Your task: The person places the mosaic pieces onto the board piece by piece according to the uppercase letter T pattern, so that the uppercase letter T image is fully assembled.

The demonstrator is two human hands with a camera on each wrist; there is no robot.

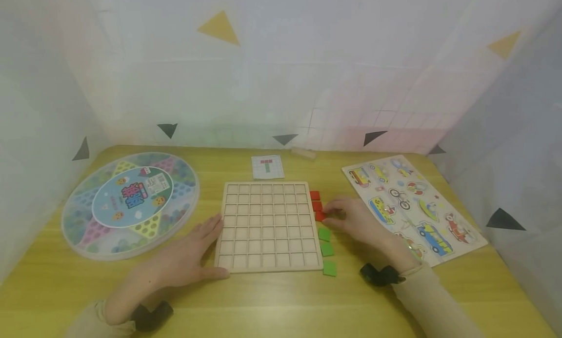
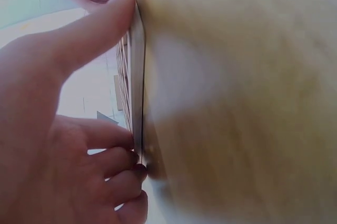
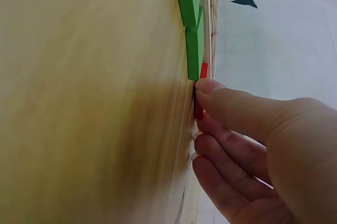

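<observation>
A wooden grid board (image 1: 267, 234) with square cells lies in the middle of the table. My left hand (image 1: 186, 255) rests against its left side, fingers along the edge and thumb at the near left corner; the left wrist view shows the thumb (image 2: 100, 32) and fingertips touching the board's rim. On the board's right side, my right hand (image 1: 355, 220) pinches the nearest red square tile (image 1: 320, 216) between thumb and finger. Two more red tiles (image 1: 316, 206) lie beyond it. Three green square tiles (image 1: 327, 249) lie nearer, one also seen beside the fingertips (image 3: 195, 53).
A small pattern card (image 1: 268, 167) with a red and green T shape lies behind the board, beside a small wooden block (image 1: 303, 153). To the left is a round board game (image 1: 184, 221); on the right, a picture puzzle board (image 1: 465, 250). Patterned cloth (image 1: 281, 84) encloses the table.
</observation>
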